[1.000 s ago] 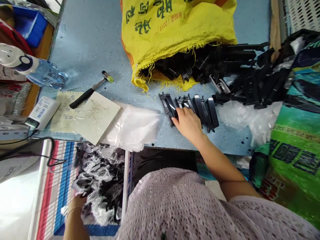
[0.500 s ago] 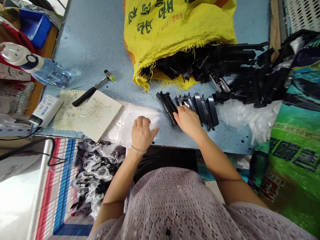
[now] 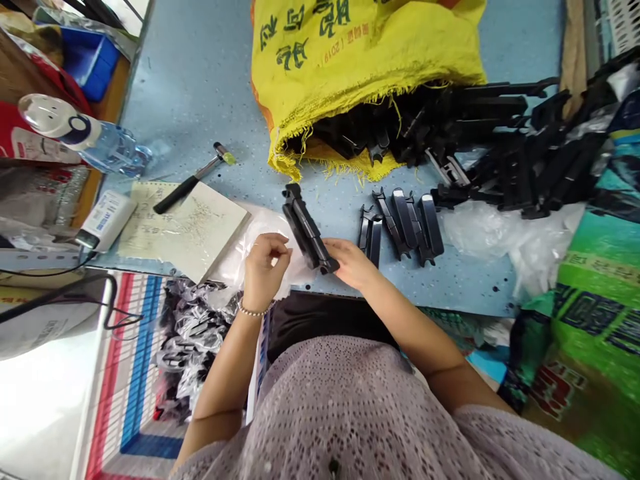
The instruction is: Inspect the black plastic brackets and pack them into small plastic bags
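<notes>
My right hand [image 3: 349,262] grips a long black plastic part [image 3: 307,230], tilted over the near part of the blue table. To its left, my left hand [image 3: 267,267] is over the clear plastic bags [image 3: 240,250], thumb and fingertips pinched together; whether a bag's edge is between them is too small to make out. Several other black parts [image 3: 404,223] lie side by side on the table, right of my right hand. More black parts [image 3: 510,147] spill out of a yellow woven sack [image 3: 360,53] at the back.
A hammer [image 3: 183,190] rests on a board [image 3: 210,227] and paper at the left, near a white device [image 3: 107,220] and a water bottle [image 3: 100,140]. Below the table edge, a basket [image 3: 133,373] holds wrapped parts. A green sack [image 3: 595,333] stands right.
My right hand has lifted the leftmost black part from the row and moved it left. My left hand has shifted slightly left, its fingers now pinched together.
</notes>
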